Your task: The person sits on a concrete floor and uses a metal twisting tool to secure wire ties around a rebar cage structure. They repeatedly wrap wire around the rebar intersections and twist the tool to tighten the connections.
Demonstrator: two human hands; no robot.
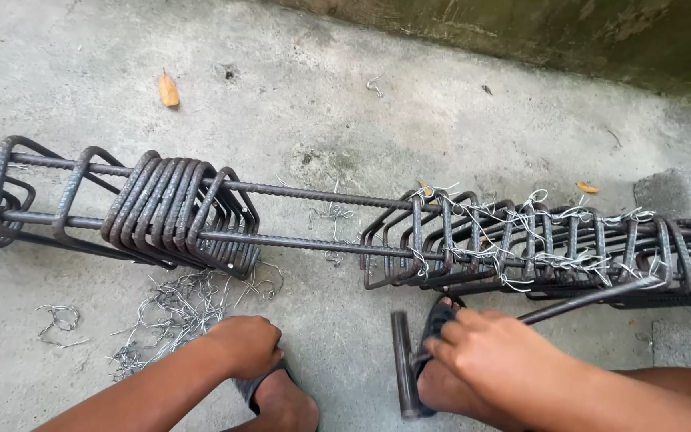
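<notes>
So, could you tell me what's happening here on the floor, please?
A person squats on the concrete floor beside a long rebar cage of bars and square stirrups. The right hand grips a T-shaped metal tool that reaches to the stirrups already bound with wire ties. The left hand is closed beside a heap of loose wire pieces. An untied stirrup bunch hangs further left.

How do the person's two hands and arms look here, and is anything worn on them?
Both arms are bare, with no sleeves in view. The left hand and the right hand wear no gloves, and no ring, watch or bracelet shows. No tattoos or other marks are visible on them.
</notes>
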